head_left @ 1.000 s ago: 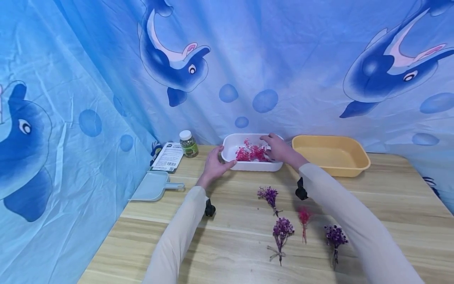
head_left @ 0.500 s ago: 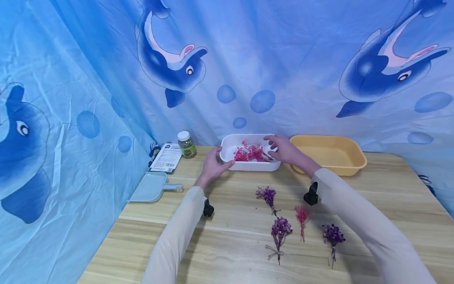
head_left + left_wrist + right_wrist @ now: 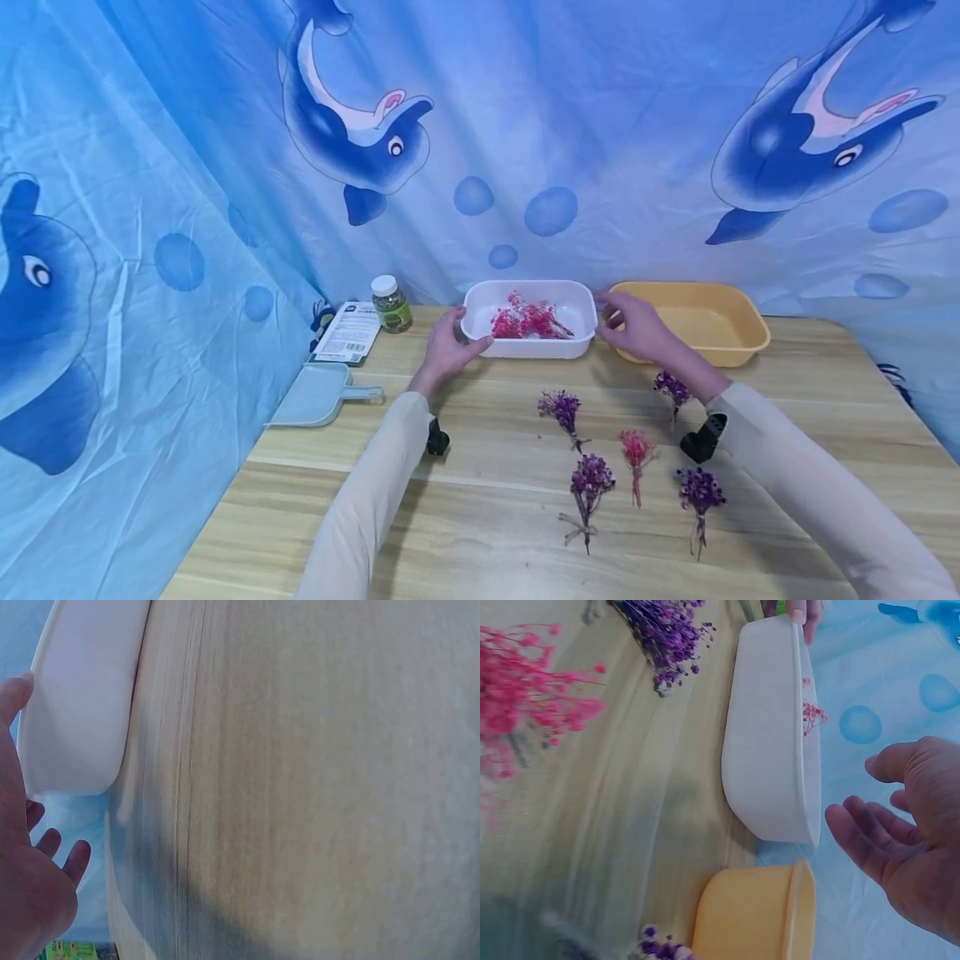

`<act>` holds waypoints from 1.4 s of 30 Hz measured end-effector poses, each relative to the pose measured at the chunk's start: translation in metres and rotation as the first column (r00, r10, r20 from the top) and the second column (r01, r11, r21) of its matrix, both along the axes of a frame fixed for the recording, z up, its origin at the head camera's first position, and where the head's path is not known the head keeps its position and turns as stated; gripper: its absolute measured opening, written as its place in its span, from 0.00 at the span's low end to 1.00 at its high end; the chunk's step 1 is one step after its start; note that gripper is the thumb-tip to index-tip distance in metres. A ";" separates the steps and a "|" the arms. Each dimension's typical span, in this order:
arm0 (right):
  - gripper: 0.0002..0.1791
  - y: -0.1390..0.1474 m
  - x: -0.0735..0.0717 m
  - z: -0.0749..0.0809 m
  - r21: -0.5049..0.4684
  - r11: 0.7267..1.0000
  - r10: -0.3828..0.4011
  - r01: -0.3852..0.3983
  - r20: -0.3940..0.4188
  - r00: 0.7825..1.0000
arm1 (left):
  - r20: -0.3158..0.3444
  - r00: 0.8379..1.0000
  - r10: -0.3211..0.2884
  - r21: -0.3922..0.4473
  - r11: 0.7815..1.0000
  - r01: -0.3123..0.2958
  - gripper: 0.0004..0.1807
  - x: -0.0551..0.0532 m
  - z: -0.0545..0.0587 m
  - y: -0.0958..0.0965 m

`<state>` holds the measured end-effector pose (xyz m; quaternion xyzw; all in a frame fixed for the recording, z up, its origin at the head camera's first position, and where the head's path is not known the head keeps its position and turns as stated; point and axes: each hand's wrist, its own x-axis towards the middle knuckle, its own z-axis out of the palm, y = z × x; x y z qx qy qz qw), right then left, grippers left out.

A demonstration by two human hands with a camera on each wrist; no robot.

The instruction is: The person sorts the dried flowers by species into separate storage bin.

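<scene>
A white plastic basin [image 3: 517, 349] at the back of the table holds red dried flowers [image 3: 529, 319]. My left hand [image 3: 447, 348] grips its left end, thumb over the front rim and fingers along the side; the left wrist view shows the thumb on the rim [image 3: 28, 675]. My right hand [image 3: 639, 327] hovers beside the basin's right end with its fingers loosely bent; in the right wrist view that hand [image 3: 922, 832] holds nothing and stands apart from the rim. A yellow basin [image 3: 738, 360] lies partly behind it.
Purple dried bouquets [image 3: 592, 479] and a pink one [image 3: 637, 450] lie on the front of the wooden table [image 3: 480, 517]. To the left are a blue dustpan [image 3: 311, 400], a printed packet [image 3: 351, 332] and a white-capped jar [image 3: 393, 310]. A dolphin-print curtain hangs behind.
My right hand has come out of the white basin and moved right, leaving the red flowers inside. Another purple bouquet shows beside the right forearm. My left hand keeps its grip.
</scene>
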<state>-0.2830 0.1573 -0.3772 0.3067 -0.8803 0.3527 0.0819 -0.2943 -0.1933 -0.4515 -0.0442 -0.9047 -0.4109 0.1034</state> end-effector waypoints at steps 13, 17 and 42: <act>0.33 0.025 0.059 -0.001 0.009 0.989 -0.150 0.150 0.143 0.978 | -0.001 1.000 -0.009 0.000 1.000 0.009 0.47 0.000 0.001 -0.001; 0.34 0.031 0.079 -0.003 0.003 0.986 -0.166 0.168 0.165 0.972 | -0.002 1.000 -0.008 -0.004 1.000 0.008 0.47 0.000 0.002 -0.001; 0.38 0.037 0.167 -0.027 -0.087 0.981 -0.140 0.173 0.299 0.944 | -0.027 0.999 -0.018 -0.013 1.000 0.018 0.48 -0.003 -0.001 -0.001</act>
